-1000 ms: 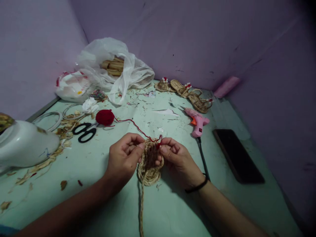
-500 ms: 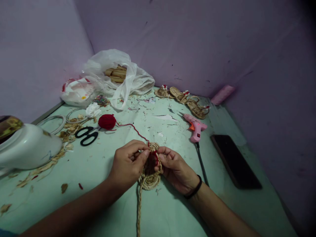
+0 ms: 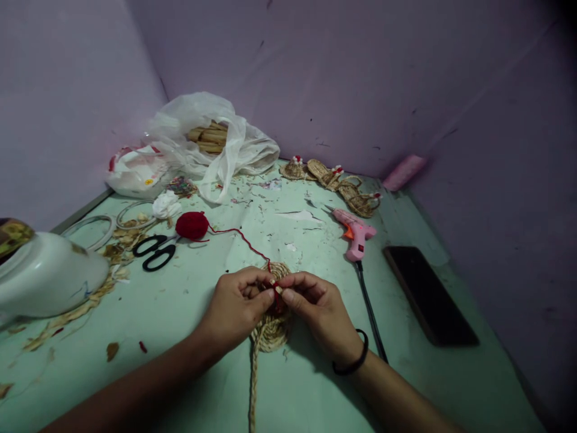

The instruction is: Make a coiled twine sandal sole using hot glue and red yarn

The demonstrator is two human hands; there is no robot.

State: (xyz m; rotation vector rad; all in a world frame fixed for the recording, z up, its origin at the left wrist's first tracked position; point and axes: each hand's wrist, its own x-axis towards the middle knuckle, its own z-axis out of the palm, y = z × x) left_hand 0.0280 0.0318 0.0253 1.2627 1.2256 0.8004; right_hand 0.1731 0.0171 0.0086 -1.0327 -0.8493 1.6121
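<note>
Near the table's middle lies a coiled piece of braided straw (image 3: 273, 334), sole-shaped, with a loose braid (image 3: 253, 385) trailing toward me. Red yarn (image 3: 252, 249) runs from a red ball of yarn (image 3: 192, 226) down to the far part of this piece. My left hand (image 3: 241, 304) is closed, thumb and fingertips pinching at the red yarn. Close beside it, my right hand (image 3: 315, 307) also pinches at the yarn, fingertips nearly meeting the left ones. Both hands hide much of the straw piece's middle.
Black-handled scissors (image 3: 155, 252) lie left of the yarn ball. To the right are a pink glue gun (image 3: 355, 231) with its cord and a dark phone (image 3: 428, 294). Small straw slippers (image 3: 331, 175), a plastic bag (image 3: 243, 144) and a white pot (image 3: 54, 273) stand farther out.
My right hand has moved from the straw piece's right edge to its middle, and its fingertips now meet the left hand's at the red yarn. The view has shifted slightly.
</note>
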